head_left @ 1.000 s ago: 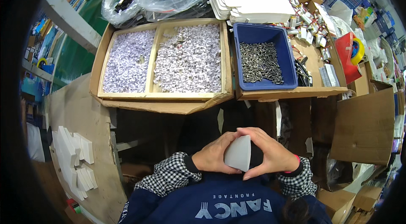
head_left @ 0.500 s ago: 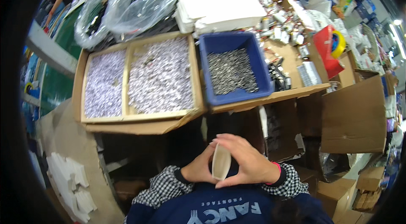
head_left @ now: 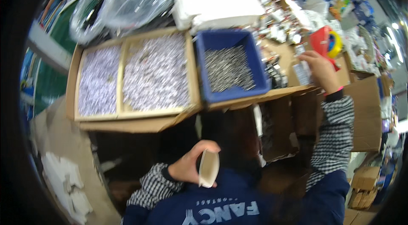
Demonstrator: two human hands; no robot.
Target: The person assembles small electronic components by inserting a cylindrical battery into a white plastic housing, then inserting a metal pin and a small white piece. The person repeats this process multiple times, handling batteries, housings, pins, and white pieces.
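Observation:
My left hand (head_left: pixel 192 163) is wrapped round a small open box (head_left: pixel 209 168) of pale card, held low in front of my dark blue apron. Its open mouth faces up, and only bare inner walls show. Out to the right, my right hand (head_left: pixel 321 70) reaches over the cardboard tray (head_left: pixel 287 66). Its fingers are at a row of flat silvery-white pieces (head_left: pixel 301 73) in the tray's near right corner. Blur hides whether they grip one. Just left of that row lie several small black pieces (head_left: pixel 278 76).
A blue bin (head_left: pixel 267 78) of small metal parts stands mid-table. To its left, a wooden divided tray (head_left: pixel 120 80) holds many small whitish pieces. Behind are white stacked sheets (head_left: pixel 219 4) and clear plastic bags (head_left: pixel 136 8). Yellow tape (head_left: pixel 335 44) sits right, beside something red.
My right hand has left the small box and moved up and right to the silvery-white pieces. My left hand keeps the box, slightly further left. The whole view has shifted a little.

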